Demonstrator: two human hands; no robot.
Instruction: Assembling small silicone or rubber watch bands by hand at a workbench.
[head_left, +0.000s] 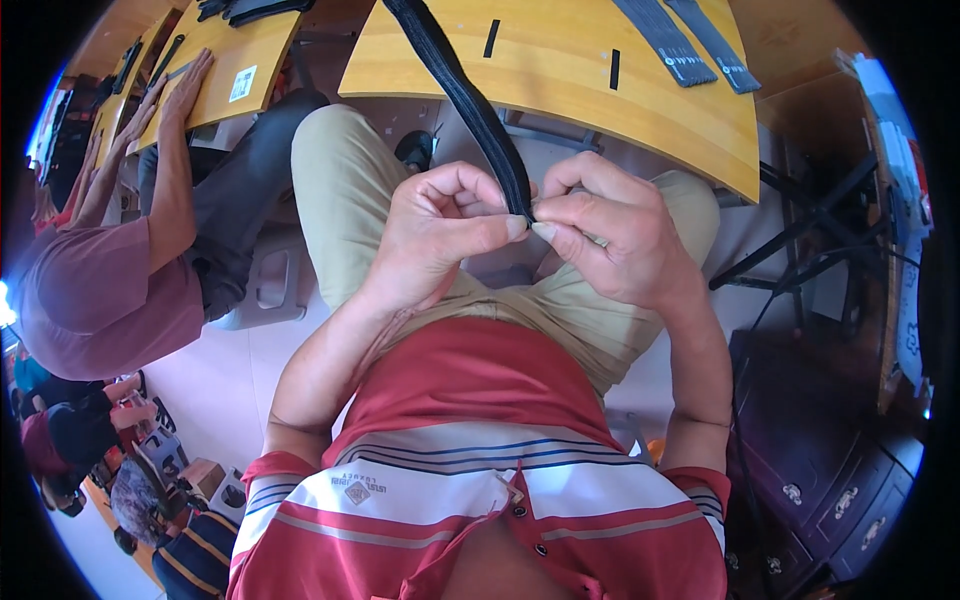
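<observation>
A long, narrow black fabric strip [462,95] runs from over the table's front edge down to my two hands. My left hand [445,225] pinches its lower end between thumb and fingers. From the other side, my right hand [605,220] grips the same end with thumb and forefinger. The fingertips of both hands nearly meet at the tip, which they partly cover. Whether the strip is a strap, a zipper or a sleeve I cannot tell.
Ahead stands a yellow wooden table [400,60] with two short black marks. Grey printed strips [670,45] lie at its right. A person in a purple top [110,280] sits close on my left at another table. Dark drawers [830,490] and a black folding frame [800,225] are on the right.
</observation>
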